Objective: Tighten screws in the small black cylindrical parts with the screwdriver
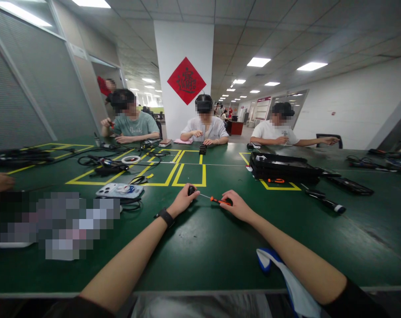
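Slim screwdriver with an orange-and-black handle and a thin metal shaft [215, 200]: just above or on the green bench [216, 251], between the two hands, handle toward the right, shaft toward the left.
Small rounded black piece [191, 190]: at the left fingertips, near the end of the shaft.
Right hand [237, 206]: fingers curled in round the rear of the handle, little gap left.
Left hand [183, 200]: thumb and fingers pinched on the black piece; a dark wristband [166, 217] sits on that wrist.
Step in hand: seemingly, bringing the screwdriver to the black piece or working it there.
What the move calls for: a steady left pinch, the shaft kept in line, and a light turn or push from the right fingers.
Near the hands: a pale blue phone [120, 190] to the left; a blue-and-white cloth-like item [269, 260] beside the right forearm.
Farther out: black stacked trays [281, 165] and yellow tape outlines [189, 184]; three co-workers sit across the bench.
Hard to make out: the shaft's tip meets the left fingers, so whether it touches the black piece cannot be told; that piece is mostly covered. Blurred blocks mask things at left, and another person's hand [0, 181] is cut off by the edge.
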The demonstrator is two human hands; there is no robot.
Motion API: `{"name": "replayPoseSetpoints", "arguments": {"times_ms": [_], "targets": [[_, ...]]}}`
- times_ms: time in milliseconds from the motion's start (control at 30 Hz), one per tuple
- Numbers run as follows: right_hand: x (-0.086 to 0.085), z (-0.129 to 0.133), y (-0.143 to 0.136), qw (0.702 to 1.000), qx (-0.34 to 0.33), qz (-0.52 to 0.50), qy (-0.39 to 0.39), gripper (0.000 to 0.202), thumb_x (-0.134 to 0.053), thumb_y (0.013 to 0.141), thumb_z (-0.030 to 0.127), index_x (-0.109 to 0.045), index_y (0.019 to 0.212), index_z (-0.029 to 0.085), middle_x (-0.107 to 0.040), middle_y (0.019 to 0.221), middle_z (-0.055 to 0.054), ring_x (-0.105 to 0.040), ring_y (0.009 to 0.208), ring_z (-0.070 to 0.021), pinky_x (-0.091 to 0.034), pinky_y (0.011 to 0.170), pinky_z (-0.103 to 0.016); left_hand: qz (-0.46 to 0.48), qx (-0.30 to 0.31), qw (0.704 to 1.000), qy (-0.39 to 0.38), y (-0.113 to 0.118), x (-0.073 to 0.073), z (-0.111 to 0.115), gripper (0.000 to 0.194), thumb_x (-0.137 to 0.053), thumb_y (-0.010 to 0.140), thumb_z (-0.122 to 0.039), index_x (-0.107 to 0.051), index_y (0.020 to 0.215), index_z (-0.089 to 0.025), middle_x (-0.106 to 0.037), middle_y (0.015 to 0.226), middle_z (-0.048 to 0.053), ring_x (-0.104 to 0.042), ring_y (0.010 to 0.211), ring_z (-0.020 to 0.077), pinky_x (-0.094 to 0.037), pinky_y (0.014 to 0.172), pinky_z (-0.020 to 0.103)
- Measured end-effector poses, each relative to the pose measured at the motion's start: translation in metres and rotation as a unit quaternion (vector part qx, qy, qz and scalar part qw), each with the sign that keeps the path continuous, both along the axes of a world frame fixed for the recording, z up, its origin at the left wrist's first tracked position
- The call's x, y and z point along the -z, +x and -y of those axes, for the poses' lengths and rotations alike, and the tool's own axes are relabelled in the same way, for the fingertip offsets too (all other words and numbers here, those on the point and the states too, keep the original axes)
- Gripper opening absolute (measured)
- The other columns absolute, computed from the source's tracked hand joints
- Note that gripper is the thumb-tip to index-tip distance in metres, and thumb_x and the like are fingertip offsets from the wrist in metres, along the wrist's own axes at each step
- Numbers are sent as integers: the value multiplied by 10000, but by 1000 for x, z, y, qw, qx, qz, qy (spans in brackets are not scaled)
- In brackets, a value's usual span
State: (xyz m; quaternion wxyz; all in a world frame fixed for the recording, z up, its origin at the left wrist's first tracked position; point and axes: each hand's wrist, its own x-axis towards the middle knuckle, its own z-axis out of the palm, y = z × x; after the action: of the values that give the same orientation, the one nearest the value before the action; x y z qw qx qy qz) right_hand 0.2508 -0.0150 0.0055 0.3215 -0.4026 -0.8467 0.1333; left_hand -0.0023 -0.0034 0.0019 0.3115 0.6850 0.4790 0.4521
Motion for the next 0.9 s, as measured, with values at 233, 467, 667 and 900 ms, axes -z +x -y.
{"name": "replayPoseSetpoints", "arguments": {"times_ms": [233,467,667,900], "targets": [[2,2,-8,1000,10,-18,-5,295,-675,654,325,-544,872,175,-521,936,-47,-487,868,-176,-396,784,-333,0,-9,1000,1,0,-1,0,322,-519,723,-451,-487,894,-180,-523,708,-19,-484,604,104,-398,577,237],[-5,0,1,1000,-11,-3,-16,132,-531,784,287,-608,798,181,-525,985,-66,-479,965,-184,-364,869,-361,6,-7,1000,-12,1,-3,1,314,-514,725,-445,-489,891,-180,-534,687,-20,-496,602,113,-398,582,248],[-5,5,-6,999,-24,-38,9,206,-648,669,252,-541,826,174,-532,959,-48,-493,911,-179,-394,817,-337,11,-5,1000,-14,0,-1,0,328,-510,724,-459,-487,898,-181,-541,672,-22,-497,588,111,-394,566,243],[-4,4,-5,1000,-3,11,5,348,-633,695,288,-543,1016,188,-534,1003,-64,-472,939,-195,-378,828,-351,13,-7,1000,-14,1,-1,0,324,-513,723,-453,-485,897,-181,-528,698,-19,-494,594,108,-392,545,234]]}}
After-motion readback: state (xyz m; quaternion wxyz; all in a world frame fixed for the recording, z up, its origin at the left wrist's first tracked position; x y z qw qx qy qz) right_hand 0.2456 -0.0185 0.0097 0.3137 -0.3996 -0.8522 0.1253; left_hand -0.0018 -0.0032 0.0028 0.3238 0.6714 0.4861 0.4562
